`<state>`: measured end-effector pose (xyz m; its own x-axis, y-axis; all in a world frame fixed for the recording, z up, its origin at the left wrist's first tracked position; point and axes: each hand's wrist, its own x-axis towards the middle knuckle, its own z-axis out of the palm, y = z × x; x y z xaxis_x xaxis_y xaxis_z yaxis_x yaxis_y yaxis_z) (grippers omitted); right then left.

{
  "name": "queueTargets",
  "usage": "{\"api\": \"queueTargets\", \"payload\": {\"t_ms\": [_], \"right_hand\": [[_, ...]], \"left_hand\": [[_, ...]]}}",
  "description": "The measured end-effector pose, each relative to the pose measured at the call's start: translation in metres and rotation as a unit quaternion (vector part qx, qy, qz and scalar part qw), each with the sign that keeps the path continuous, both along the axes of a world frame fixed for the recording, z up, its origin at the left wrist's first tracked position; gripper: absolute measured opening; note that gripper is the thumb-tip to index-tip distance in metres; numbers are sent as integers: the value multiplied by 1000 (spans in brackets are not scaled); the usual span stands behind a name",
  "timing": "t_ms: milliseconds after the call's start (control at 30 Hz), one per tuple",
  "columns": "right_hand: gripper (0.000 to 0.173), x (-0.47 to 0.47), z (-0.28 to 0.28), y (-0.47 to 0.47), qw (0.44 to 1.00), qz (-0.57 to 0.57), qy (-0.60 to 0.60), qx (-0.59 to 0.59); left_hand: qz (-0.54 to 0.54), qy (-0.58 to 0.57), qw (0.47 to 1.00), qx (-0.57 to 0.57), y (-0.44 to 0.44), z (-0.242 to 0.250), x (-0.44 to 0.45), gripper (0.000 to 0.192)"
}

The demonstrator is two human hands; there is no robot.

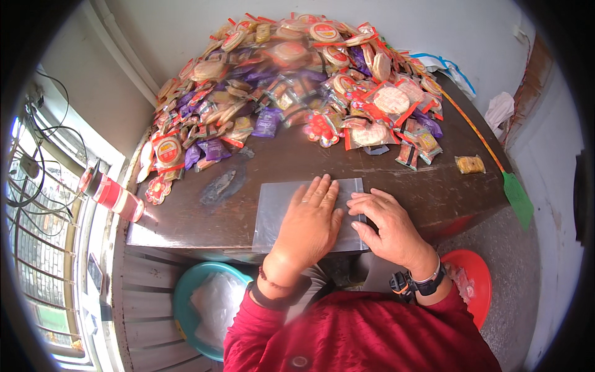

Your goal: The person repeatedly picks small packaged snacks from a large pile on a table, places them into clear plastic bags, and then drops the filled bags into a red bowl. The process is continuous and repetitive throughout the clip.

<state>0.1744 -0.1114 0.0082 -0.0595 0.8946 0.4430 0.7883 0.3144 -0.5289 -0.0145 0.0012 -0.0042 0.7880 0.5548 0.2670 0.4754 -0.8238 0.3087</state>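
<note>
A clear plastic bag [270, 204] lies flat on the dark wooden table, near its front edge. Pressed palm down on it is my left hand [312, 223], its fingers pointing towards the back of the table. My right hand [386, 228] is at the bag's right edge, fingers curved, with a gap between thumb and index finger. Nothing shows in its grasp. Beyond both hands rises a big heap of wrapped snacks, among them round rice crackers [392, 100], purple packets [267, 122] and a red flower-shaped packet [320, 129].
A pink bottle [112, 195] stands at the table's left edge by the window. One yellow wrapped snack [470, 164] and a green fly swatter [518, 197] are at the right. Below are a teal basin [179, 297] holding clear bags [218, 302] and a red basin [483, 288].
</note>
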Motion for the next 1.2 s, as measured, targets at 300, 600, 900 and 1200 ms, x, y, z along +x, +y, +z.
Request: {"api": "queueTargets", "payload": {"t_ms": [300, 600, 900, 1200], "right_hand": [[15, -3, 0, 0, 1000, -20, -4, 2], [13, -1, -7, 0, 999, -36, 9, 27], [10, 6, -14, -1, 990, -60, 119, 36], [17, 1, -20, 3, 990, -128, 22, 56]], "left_hand": [[78, 50, 996, 10, 17, 4, -36, 60], [178, 96, 979, 8, 40, -3, -65, 62], [201, 62, 969, 126, 62, 7, -67, 58], [14, -190, 972, -138, -9, 15, 2, 12]]}}
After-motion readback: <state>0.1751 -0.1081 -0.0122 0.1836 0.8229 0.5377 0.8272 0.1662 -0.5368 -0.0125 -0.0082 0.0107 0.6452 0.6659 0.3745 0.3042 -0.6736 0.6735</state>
